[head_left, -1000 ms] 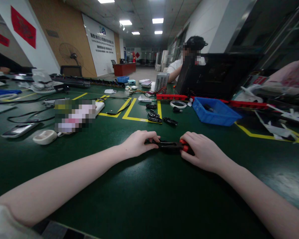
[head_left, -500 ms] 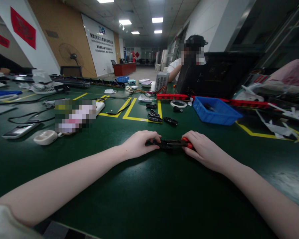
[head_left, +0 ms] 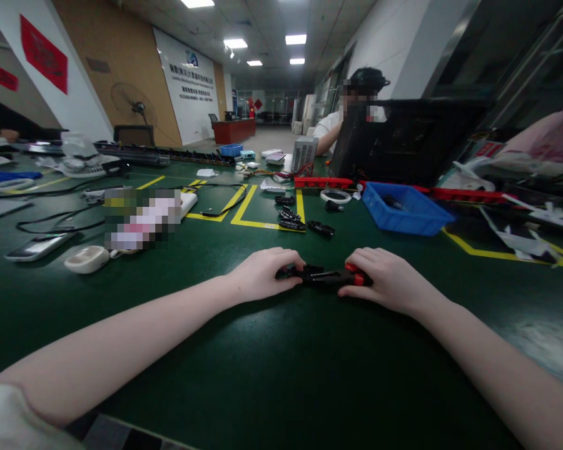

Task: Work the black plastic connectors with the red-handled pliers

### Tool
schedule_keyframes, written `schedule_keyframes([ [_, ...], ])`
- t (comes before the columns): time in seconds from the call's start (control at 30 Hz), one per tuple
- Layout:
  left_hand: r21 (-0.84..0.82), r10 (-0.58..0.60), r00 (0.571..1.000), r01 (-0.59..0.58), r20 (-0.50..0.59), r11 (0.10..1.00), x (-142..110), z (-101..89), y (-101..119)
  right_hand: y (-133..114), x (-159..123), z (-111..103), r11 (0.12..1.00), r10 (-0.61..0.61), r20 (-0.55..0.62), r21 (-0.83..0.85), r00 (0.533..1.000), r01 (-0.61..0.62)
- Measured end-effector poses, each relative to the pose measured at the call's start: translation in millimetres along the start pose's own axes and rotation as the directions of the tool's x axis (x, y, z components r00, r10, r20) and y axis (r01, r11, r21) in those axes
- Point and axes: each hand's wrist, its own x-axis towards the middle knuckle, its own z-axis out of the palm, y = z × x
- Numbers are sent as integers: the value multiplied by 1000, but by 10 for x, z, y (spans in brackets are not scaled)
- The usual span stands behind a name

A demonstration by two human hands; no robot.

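My right hand [head_left: 382, 275] is closed round the red-and-black handles of a pair of pliers [head_left: 331, 277], whose jaws point left. Facing it, my left hand [head_left: 268, 273] pinches a small black piece [head_left: 288, 272] between thumb and fingers. The plier jaws meet or overlap this piece. Dark colours and the fingers hide where they touch. Both hands are low over the green table. Beyond them lie several similar black pieces, some in a cluster [head_left: 289, 219] and one dark piece [head_left: 321, 229] a little nearer.
A blue bin [head_left: 410, 220] with dark items stands to the right. On the left are a white case [head_left: 87, 259], a phone [head_left: 40, 245] and black cables [head_left: 60, 215]. A black computer case [head_left: 413, 140] stands at the back, with a co-worker [head_left: 328, 128] behind it.
The pliers have turned in my right hand, so more of the dark handle shows. My right thumb has shifted slightly left and down. The left hand stays nearly in place.
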Motion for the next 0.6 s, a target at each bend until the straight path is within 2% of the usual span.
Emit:
schedule_keyframes([
  [0.33,13,21,999,-21,26,1000,-7,-9,4,6,-25,22,1000,13,-56,4,998,-13],
  [0.5,40,23,1000,-23,7,999,0,-6,21,-16,-29,38,996,75,-101,53,992,-70],
  [0.6,58,11,1000,-11,-10,998,3,-3,34,-6,-39,71,980,151,-142,148,978,-130],
])
